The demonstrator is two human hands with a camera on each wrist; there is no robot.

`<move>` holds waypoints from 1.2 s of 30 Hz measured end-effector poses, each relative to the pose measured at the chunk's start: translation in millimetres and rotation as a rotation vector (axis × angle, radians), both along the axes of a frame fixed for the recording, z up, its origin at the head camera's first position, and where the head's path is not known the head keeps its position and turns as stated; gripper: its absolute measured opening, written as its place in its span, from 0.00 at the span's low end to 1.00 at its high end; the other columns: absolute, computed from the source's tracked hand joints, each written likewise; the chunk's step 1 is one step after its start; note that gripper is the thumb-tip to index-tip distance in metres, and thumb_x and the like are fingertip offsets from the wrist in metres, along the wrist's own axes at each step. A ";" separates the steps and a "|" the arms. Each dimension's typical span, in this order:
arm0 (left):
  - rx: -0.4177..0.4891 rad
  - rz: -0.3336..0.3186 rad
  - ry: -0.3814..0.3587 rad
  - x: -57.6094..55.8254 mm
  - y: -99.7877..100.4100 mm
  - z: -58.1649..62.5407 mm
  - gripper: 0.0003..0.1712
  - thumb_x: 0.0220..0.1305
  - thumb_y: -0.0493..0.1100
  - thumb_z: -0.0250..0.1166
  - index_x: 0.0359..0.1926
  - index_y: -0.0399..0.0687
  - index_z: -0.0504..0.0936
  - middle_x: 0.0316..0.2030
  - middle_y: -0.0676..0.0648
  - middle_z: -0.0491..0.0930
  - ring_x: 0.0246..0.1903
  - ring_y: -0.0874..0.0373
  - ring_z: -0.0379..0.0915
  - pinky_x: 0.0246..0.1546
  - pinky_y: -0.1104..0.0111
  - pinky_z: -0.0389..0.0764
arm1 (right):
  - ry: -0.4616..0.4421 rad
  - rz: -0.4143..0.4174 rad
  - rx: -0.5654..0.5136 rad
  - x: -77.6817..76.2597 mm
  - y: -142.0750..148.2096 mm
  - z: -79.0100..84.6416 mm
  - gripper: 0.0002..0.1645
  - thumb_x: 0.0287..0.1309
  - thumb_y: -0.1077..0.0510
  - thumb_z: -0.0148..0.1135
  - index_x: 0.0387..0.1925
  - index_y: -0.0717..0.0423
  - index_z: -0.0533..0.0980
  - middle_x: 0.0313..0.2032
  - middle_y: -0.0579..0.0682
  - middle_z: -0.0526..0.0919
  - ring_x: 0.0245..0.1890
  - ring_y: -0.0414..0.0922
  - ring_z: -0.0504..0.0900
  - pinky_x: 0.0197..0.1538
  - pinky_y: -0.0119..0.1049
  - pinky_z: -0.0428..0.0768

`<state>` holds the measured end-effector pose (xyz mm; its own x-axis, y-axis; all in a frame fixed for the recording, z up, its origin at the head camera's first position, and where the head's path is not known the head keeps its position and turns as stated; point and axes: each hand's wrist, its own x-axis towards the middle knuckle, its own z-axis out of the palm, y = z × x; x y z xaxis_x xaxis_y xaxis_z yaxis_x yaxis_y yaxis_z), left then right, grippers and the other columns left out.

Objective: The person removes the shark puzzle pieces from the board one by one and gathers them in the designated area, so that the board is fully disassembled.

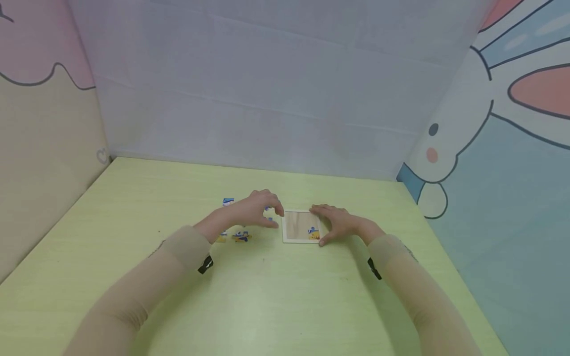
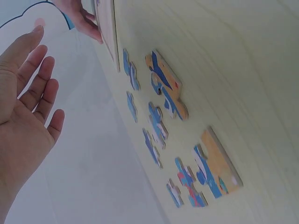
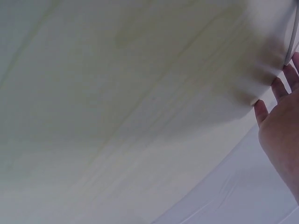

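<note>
A shallow puzzle tray (image 1: 295,242) with a white rim lies on the table. One jigsaw piece (image 1: 314,233), blue and yellow, sits in its lower right corner. My right hand (image 1: 338,223) holds the tray's right side, thumb at the near corner and fingers at the far corner. Just left of the tray, my left hand (image 1: 256,210) hovers with loosely bent fingers. Its palm holds nothing in the left wrist view. Several loose jigsaw pieces lie beneath and left of it, among them an orange-and-blue edge piece (image 2: 166,86) and a tan-and-blue piece (image 2: 217,163).
The pale yellow-green table (image 1: 267,296) meets a whitish cloth wall (image 1: 267,99) at the back. A painted panel (image 1: 503,207) with a rabbit stands along the right, and a pink-and-cream panel (image 1: 44,148) along the left.
</note>
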<state>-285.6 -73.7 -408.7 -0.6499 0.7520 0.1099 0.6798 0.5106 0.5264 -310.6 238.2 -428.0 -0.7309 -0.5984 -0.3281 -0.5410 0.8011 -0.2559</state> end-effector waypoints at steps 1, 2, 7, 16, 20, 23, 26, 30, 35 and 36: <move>0.006 0.005 -0.005 -0.2 3.7 -0.2 0.17 0.56 0.48 0.69 0.46 0.47 0.81 0.45 0.48 0.79 0.50 0.51 0.65 0.56 0.53 0.58 | 0.004 0.000 -0.005 -0.3 0.4 -0.8 0.65 0.39 0.32 0.71 0.73 0.49 0.50 0.73 0.52 0.48 0.72 0.58 0.47 0.64 0.65 0.51; 0.013 0.011 -0.008 -0.6 7.3 -0.6 0.18 0.56 0.48 0.69 0.46 0.47 0.81 0.45 0.48 0.79 0.50 0.51 0.65 0.56 0.53 0.58 | 0.007 0.000 -0.008 -0.6 0.8 -1.5 0.64 0.39 0.32 0.71 0.73 0.49 0.50 0.73 0.52 0.49 0.72 0.58 0.48 0.64 0.64 0.51; 0.027 0.037 -0.004 -2.8 25.5 -6.8 0.18 0.56 0.49 0.69 0.45 0.48 0.82 0.44 0.50 0.79 0.50 0.51 0.67 0.55 0.51 0.59 | 0.026 -0.005 -0.026 -0.8 2.2 -5.1 0.65 0.38 0.31 0.70 0.73 0.48 0.51 0.73 0.52 0.50 0.72 0.57 0.48 0.64 0.64 0.51; 0.019 0.056 -0.030 -4.3 52.0 -19.3 0.16 0.57 0.46 0.68 0.46 0.48 0.82 0.45 0.52 0.80 0.50 0.52 0.66 0.55 0.50 0.59 | 0.037 -0.011 -0.031 0.9 2.9 -7.2 0.65 0.38 0.30 0.69 0.73 0.49 0.50 0.73 0.51 0.50 0.72 0.55 0.47 0.66 0.61 0.50; -0.010 0.092 -0.045 -7.2 63.4 -25.4 0.15 0.56 0.44 0.68 0.47 0.52 0.82 0.46 0.55 0.79 0.51 0.55 0.65 0.56 0.51 0.59 | 0.034 -0.007 -0.030 1.8 2.6 -5.1 0.65 0.39 0.29 0.69 0.73 0.50 0.49 0.73 0.52 0.50 0.72 0.56 0.47 0.66 0.62 0.50; -0.033 0.113 -0.071 -11.2 72.4 -30.7 0.16 0.55 0.44 0.69 0.47 0.54 0.82 0.47 0.54 0.78 0.52 0.54 0.64 0.55 0.52 0.60 | 0.029 -0.002 -0.027 1.7 3.2 -4.6 0.65 0.40 0.30 0.69 0.73 0.50 0.49 0.73 0.52 0.49 0.72 0.56 0.46 0.66 0.63 0.49; -0.049 0.131 -0.099 -12.8 80.6 -34.3 0.18 0.55 0.45 0.69 0.48 0.56 0.82 0.48 0.54 0.78 0.53 0.54 0.64 0.56 0.52 0.60 | 0.027 0.003 -0.025 1.5 3.5 -4.5 0.65 0.40 0.31 0.69 0.73 0.50 0.49 0.73 0.52 0.49 0.72 0.56 0.46 0.66 0.63 0.49; -0.087 0.153 -0.121 -11.5 89.9 -37.4 0.21 0.54 0.48 0.70 0.51 0.58 0.81 0.50 0.53 0.76 0.52 0.55 0.63 0.55 0.54 0.61 | 0.032 0.012 -0.025 1.8 2.4 -3.8 0.64 0.41 0.31 0.69 0.73 0.52 0.49 0.73 0.53 0.49 0.72 0.57 0.47 0.65 0.63 0.50; -0.142 0.148 -0.113 -10.3 96.6 -38.7 0.28 0.53 0.50 0.71 0.57 0.59 0.77 0.52 0.52 0.75 0.49 0.56 0.63 0.52 0.57 0.63 | 0.034 0.011 -0.029 1.6 1.5 -3.7 0.64 0.41 0.32 0.70 0.73 0.52 0.50 0.73 0.53 0.50 0.72 0.57 0.47 0.66 0.62 0.50; -0.147 0.145 -0.115 -10.2 97.1 -38.2 0.29 0.53 0.51 0.71 0.57 0.59 0.77 0.52 0.52 0.75 0.49 0.56 0.63 0.53 0.57 0.63 | 0.035 0.010 -0.027 1.6 1.6 -3.8 0.64 0.41 0.32 0.70 0.73 0.52 0.50 0.73 0.53 0.50 0.72 0.56 0.47 0.66 0.62 0.50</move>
<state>-295.9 23.4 -446.9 -0.7545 0.6519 -0.0755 0.5331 0.6760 0.5088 -309.0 239.8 -431.8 -0.7356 -0.6139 -0.2865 -0.5577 0.7888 -0.2584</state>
